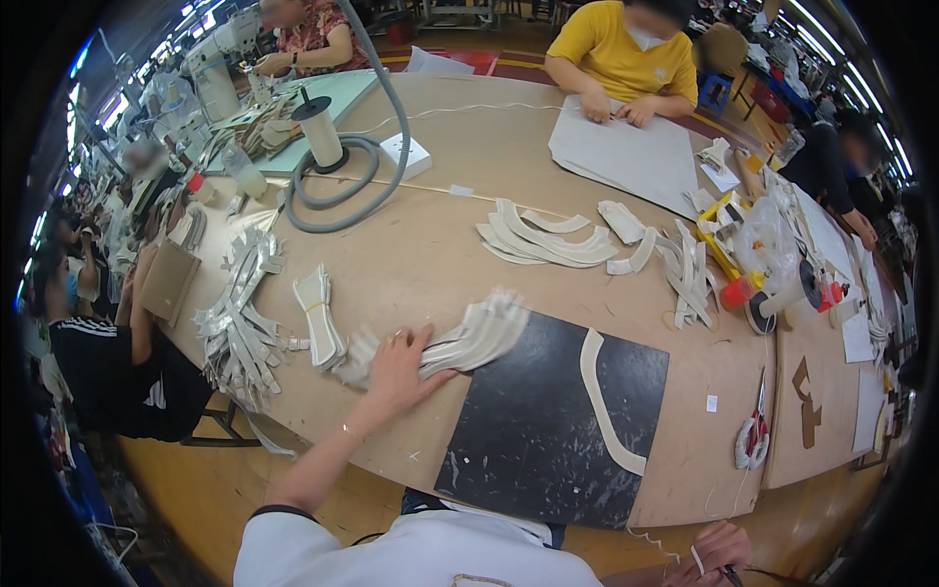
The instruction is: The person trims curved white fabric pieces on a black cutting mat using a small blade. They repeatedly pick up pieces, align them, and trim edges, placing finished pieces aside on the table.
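Observation:
My left hand reaches across the brown-covered table onto a stack of curved off-white strips, which passes between thumb and forefinger. The stack's ends are blurred. To its right lies a black board with scuffs and pale specks, and one long curved strip rests on it. At the lower right, beyond the table's near edge, my right hand is closed around a dark, slim tool whose kind I cannot make out. A white band or loop shows at its fingers.
Left of the stack lie a banded strip bundle and a silvery strip pile. Further off are more curved strips, a thread cone and a grey hose. Scissors lie right. A co-worker in yellow sits opposite.

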Motion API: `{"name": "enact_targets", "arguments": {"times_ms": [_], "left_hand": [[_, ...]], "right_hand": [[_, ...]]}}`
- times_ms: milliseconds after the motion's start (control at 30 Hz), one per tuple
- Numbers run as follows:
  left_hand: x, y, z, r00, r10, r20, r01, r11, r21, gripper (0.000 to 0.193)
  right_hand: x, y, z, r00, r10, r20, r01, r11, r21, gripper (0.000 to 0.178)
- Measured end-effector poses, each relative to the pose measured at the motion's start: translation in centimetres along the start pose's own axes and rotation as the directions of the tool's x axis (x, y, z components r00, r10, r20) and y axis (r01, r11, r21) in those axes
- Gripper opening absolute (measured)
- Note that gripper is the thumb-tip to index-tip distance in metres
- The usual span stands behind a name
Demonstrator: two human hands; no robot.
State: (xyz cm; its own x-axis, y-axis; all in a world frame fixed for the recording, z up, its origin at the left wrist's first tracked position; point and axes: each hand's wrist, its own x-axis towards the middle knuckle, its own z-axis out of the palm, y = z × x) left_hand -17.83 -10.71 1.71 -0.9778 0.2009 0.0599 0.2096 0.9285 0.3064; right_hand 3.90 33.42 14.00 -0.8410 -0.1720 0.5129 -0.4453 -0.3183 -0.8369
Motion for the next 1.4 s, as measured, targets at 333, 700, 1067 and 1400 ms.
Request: {"name": "enact_targets", "arguments": {"times_ms": [333, 700, 1067, 1400], "left_hand": [[-2.2, 0.6, 1.4, 0.912, -0.337, -0.233, 0.338, 0.94, -0.038, 0.074], [0.0, -3.9, -0.1, 0.978, -0.116, -0.176, 0.103, 0.992, -0.078, 0.018], [-8.4, -7.8, -12.5, 0.601, -0.716, -0.355, 0.109, 0.513, -0.851, 0.024], [6.4, -0.1, -3.5, 0.952, -0.154, 0.265, 0.263, 0.855, -0.447, 0.033]], "right_hand": [[0.8, 1.3, -0.1, 1.0, 0.003, 0.014, -0.003, 1.0, 0.022, 0.02], [1.1, 1.4, -0.4, 1.0, 0.0, 0.005, 0.0, 0.999, 0.037, 0.02], [1.4, 0.9, -1.1, 1.0, -0.017, -0.009, 0.017, 0.999, 0.033, 0.021], [0.0, -0.5, -1.1, 0.999, -0.036, -0.017, 0.035, 0.998, -0.049, 0.021]]}}
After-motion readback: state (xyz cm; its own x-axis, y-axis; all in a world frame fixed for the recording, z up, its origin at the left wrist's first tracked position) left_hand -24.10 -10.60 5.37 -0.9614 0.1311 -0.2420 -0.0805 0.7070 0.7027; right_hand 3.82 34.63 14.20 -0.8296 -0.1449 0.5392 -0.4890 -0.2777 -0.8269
